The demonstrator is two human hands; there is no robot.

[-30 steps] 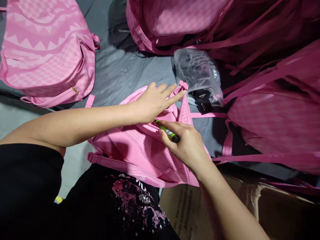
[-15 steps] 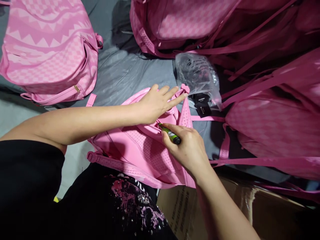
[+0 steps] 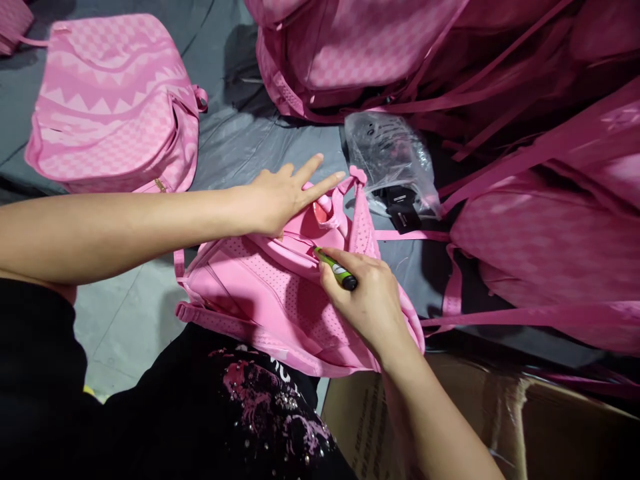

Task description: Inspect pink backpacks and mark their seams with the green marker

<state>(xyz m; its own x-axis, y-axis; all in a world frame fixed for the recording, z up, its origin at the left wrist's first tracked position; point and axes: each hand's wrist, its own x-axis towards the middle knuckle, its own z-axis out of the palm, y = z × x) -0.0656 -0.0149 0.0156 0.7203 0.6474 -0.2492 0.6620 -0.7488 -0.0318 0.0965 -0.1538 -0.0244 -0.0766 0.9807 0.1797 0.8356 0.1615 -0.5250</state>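
Observation:
A pink backpack (image 3: 265,280) lies across my lap and the edge of the grey-covered surface, its dotted padded back and straps facing up. My left hand (image 3: 283,197) rests on its upper part with fingers spread, beside the top loop with a red patch (image 3: 323,212). In my right hand (image 3: 367,293) is a slim green marker pen (image 3: 336,268) with a black end, gripped between thumb and fingers. Its tip meets the pink fabric near a seam below the loop; the exact contact point is too small to make out.
Another pink backpack (image 3: 115,100) lies at the far left. Several more pink bags (image 3: 370,47) crowd the back and right. A clear plastic bag (image 3: 390,153) with black tags (image 3: 403,213) sits beyond the work. An open cardboard box (image 3: 360,413) stands below right.
My left hand has slid left and slightly away, uncovering the loop and red patch. My right hand keeps the marker pen at nearly the same spot on the backpack.

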